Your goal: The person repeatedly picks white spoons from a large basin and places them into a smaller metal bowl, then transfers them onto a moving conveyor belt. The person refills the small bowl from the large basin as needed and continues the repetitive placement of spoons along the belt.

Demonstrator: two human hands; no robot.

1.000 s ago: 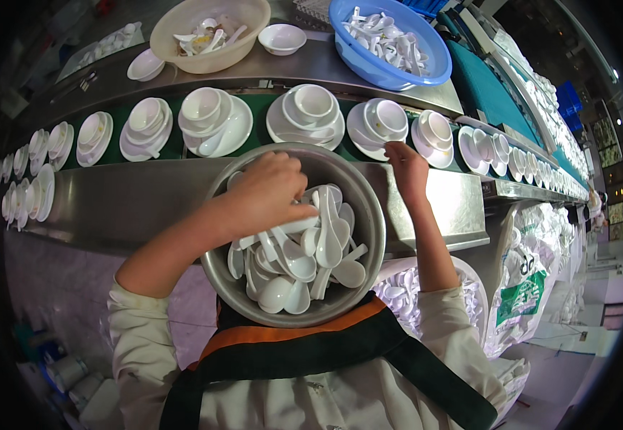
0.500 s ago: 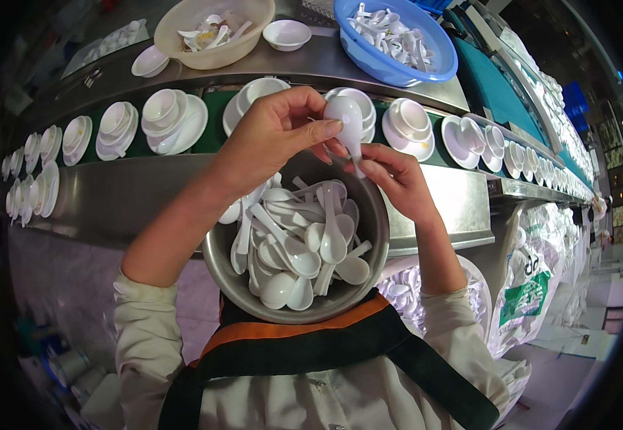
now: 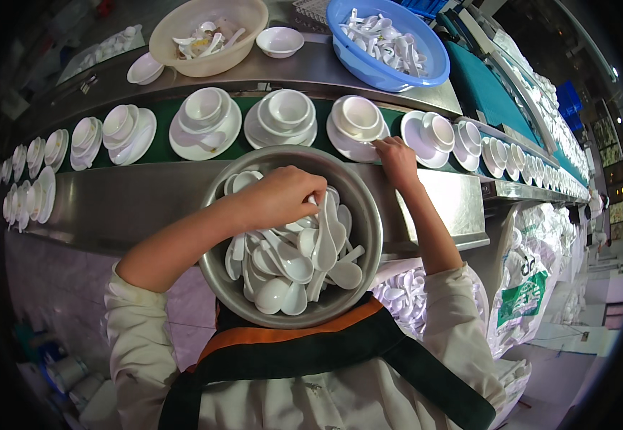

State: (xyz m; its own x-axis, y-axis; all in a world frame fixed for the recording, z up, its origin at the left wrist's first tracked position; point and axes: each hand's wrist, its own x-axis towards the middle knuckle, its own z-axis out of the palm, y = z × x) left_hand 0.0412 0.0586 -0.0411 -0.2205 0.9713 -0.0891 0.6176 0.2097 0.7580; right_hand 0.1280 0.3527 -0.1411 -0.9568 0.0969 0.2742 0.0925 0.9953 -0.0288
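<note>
My left hand [image 3: 288, 197] is over a steel bowl [image 3: 218, 287] heaped with white soup spoons [image 3: 288, 258]. Its fingers are closed at the handle of a white spoon [image 3: 324, 247] whose scoop points toward me, over the heap. To the right, my right hand [image 3: 399, 163] reaches past the bowl's rim to the conveyor. Its pinched fingertips are at the edge of a white plate [image 3: 347, 147] carrying stacked small bowls [image 3: 358, 118]; what they grip, if anything, is too small to make out.
Stacks of plates and bowls line the green conveyor belt [image 3: 159, 129]. Beyond it stand a beige basin [image 3: 164, 54] with spoons and scraps, a small white bowl [image 3: 280, 43] and a blue basin [image 3: 437, 61] full of spoons. White sacks [image 3: 519, 287] are at the right.
My hands have parted: the left has dropped into the steel bowl with a spoon, the right has moved right to a plate. The dish stacks on the belt have shifted.
</note>
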